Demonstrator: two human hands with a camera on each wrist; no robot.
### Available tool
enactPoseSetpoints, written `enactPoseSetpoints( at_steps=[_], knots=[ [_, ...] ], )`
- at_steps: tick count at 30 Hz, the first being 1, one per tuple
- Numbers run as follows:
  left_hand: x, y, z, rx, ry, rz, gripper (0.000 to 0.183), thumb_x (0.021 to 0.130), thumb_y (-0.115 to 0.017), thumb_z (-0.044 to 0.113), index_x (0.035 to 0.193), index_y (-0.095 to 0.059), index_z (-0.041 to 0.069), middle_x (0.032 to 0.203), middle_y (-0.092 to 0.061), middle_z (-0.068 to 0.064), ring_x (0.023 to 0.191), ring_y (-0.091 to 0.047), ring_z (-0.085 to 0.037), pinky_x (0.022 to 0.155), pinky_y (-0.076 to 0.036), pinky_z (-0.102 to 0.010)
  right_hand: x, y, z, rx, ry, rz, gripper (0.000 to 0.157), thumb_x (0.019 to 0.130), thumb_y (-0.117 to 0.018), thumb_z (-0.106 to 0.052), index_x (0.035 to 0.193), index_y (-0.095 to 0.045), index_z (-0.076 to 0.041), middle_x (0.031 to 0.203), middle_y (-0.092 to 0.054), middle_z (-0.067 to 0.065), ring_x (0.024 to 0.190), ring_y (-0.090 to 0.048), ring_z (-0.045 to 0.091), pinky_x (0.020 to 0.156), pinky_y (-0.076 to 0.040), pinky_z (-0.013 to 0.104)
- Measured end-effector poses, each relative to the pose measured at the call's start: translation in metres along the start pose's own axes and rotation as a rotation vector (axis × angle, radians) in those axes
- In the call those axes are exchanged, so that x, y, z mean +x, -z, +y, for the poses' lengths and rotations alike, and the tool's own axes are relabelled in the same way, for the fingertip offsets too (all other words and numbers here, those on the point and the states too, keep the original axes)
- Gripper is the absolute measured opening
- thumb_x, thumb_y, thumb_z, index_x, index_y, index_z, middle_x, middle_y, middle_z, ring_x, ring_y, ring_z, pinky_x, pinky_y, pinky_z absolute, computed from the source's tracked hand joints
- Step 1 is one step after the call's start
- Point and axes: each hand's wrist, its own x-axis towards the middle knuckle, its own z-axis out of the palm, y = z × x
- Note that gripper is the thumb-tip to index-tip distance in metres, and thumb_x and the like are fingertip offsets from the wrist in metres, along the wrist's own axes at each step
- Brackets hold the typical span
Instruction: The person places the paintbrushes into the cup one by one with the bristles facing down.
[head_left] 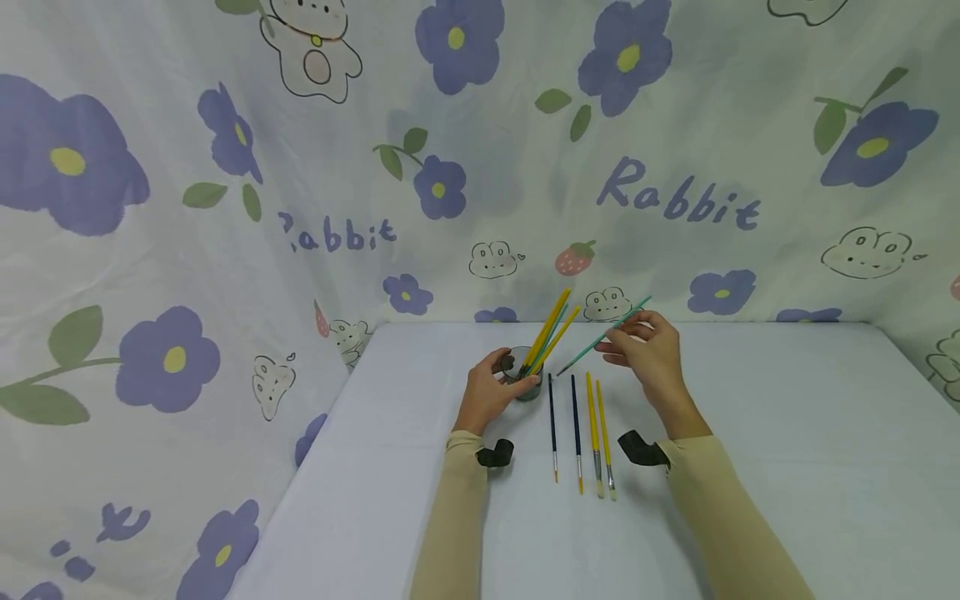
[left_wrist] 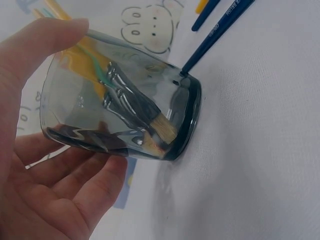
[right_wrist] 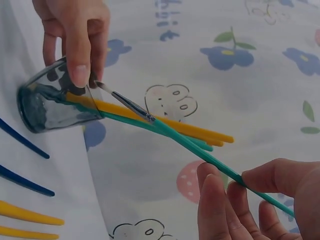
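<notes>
My left hand (head_left: pixel 487 392) grips a clear glass cup (left_wrist: pixel 150 65) around its side, thumb near the rim. Inside the cup lean several paintbrushes, bristles down: yellow-handled brushes (head_left: pixel 546 333) and a green one (right_wrist: pixel 130 120). The bristles (left_wrist: pixel 164 129) rest near the glass bottom. My right hand (head_left: pixel 648 350) pinches a green paintbrush (right_wrist: pixel 195 148) between thumb and fingers. That brush slants, its bristle tip pointing down and left toward the cup, and in the right wrist view the tip overlaps the cup's rim area.
Two dark blue paintbrushes (head_left: pixel 576 425) and two yellow paintbrushes (head_left: pixel 593 417) lie side by side on the white table (head_left: pixel 787 467), bristles toward me. A patterned cloth (head_left: pixel 525 167) hangs behind the table and on the left. Black wrist mounts (head_left: pixel 643 450) sit on both sleeves.
</notes>
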Motion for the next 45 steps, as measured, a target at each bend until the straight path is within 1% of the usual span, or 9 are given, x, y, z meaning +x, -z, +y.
enactPoseSetpoints(
  at_steps=[7, 14, 20, 23, 26, 30, 34, 42, 45],
  knots=[
    [0.000, 0.000, 0.001, 0.007, 0.001, 0.002, 0.086, 0.082, -0.086, 0.047, 0.149, -0.053, 0.005, 0.132, -0.067, -0.019, 0.129, -0.061, -0.035, 0.110, -0.054, -0.050, 0.003, -0.007, -0.001, 0.022, 0.027, 0.002, 0.026, 0.096, -0.068, -0.004, 0.114, -0.050, -0.003, 0.099, -0.068, 0.006, 0.072, -0.078, 0.010, 0.072, -0.066, 0.028],
    [0.000, 0.001, 0.002, 0.009, 0.002, 0.002, 0.085, 0.082, -0.086, 0.046, 0.149, -0.053, 0.005, 0.131, -0.067, -0.018, 0.130, -0.061, -0.035, 0.110, -0.054, -0.050, 0.005, -0.015, -0.003, 0.031, 0.059, -0.007, 0.035, 0.096, -0.069, -0.005, 0.122, -0.048, 0.004, 0.098, -0.066, 0.005, 0.071, -0.077, 0.008, 0.071, -0.065, 0.027],
    [0.001, 0.001, 0.002, 0.005, -0.002, -0.001, 0.086, 0.082, -0.086, 0.046, 0.149, -0.053, 0.004, 0.131, -0.067, -0.019, 0.130, -0.061, -0.036, 0.110, -0.054, -0.050, 0.007, -0.021, -0.005, 0.053, 0.076, -0.014, 0.029, 0.096, -0.067, -0.003, 0.118, -0.048, 0.002, 0.096, -0.063, 0.005, 0.069, -0.077, 0.008, 0.069, -0.065, 0.026],
    [0.001, 0.001, 0.003, 0.005, -0.006, 0.002, 0.086, 0.082, -0.086, 0.046, 0.149, -0.053, 0.004, 0.131, -0.067, -0.019, 0.129, -0.062, -0.036, 0.109, -0.054, -0.051, 0.008, -0.024, -0.005, 0.034, 0.076, -0.011, 0.030, 0.097, -0.068, -0.004, 0.119, -0.048, 0.001, 0.098, -0.063, 0.005, 0.070, -0.077, 0.007, 0.070, -0.065, 0.026],
    [0.002, 0.000, 0.003, 0.003, -0.010, 0.004, 0.087, 0.081, -0.087, 0.046, 0.149, -0.052, 0.004, 0.132, -0.067, -0.020, 0.130, -0.061, -0.036, 0.109, -0.054, -0.051, 0.009, -0.028, -0.004, 0.006, 0.091, -0.014, 0.032, 0.097, -0.068, -0.005, 0.122, -0.048, 0.003, 0.101, -0.063, 0.007, 0.071, -0.076, 0.006, 0.071, -0.065, 0.025],
    [0.003, 0.000, 0.002, -0.005, -0.006, 0.000, 0.088, 0.081, -0.087, 0.046, 0.150, -0.052, 0.004, 0.136, -0.065, -0.021, 0.131, -0.061, -0.036, 0.109, -0.054, -0.053, 0.008, -0.034, -0.003, -0.010, 0.113, -0.032, 0.034, 0.097, -0.068, -0.003, 0.122, -0.047, 0.005, 0.105, -0.063, 0.012, 0.072, -0.077, 0.008, 0.071, -0.065, 0.026],
    [0.003, 0.000, 0.001, -0.017, 0.005, 0.000, 0.088, 0.081, -0.087, 0.046, 0.150, -0.052, 0.005, 0.137, -0.064, -0.021, 0.132, -0.060, -0.036, 0.110, -0.053, -0.052, 0.009, -0.038, -0.001, -0.025, 0.116, -0.050, 0.034, 0.098, -0.067, -0.004, 0.124, -0.047, 0.005, 0.109, -0.063, 0.017, 0.074, -0.077, 0.010, 0.072, -0.065, 0.027],
    [0.002, 0.000, 0.000, -0.018, 0.011, 0.000, 0.087, 0.081, -0.087, 0.047, 0.149, -0.052, 0.005, 0.136, -0.066, -0.020, 0.131, -0.061, -0.035, 0.110, -0.053, -0.053, 0.009, -0.045, 0.005, -0.055, 0.109, -0.060, 0.033, 0.097, -0.067, -0.005, 0.122, -0.048, 0.005, 0.107, -0.063, 0.019, 0.077, -0.079, 0.020, 0.073, -0.066, 0.028],
    [0.002, -0.001, 0.001, -0.013, 0.006, 0.000, 0.088, 0.081, -0.087, 0.047, 0.149, -0.052, 0.005, 0.135, -0.066, -0.020, 0.131, -0.061, -0.036, 0.110, -0.053, -0.054, 0.007, -0.047, 0.007, -0.055, 0.100, -0.066, 0.032, 0.097, -0.067, -0.004, 0.121, -0.048, 0.004, 0.106, -0.062, 0.018, 0.076, -0.079, 0.019, 0.072, -0.066, 0.028]
  ],
)
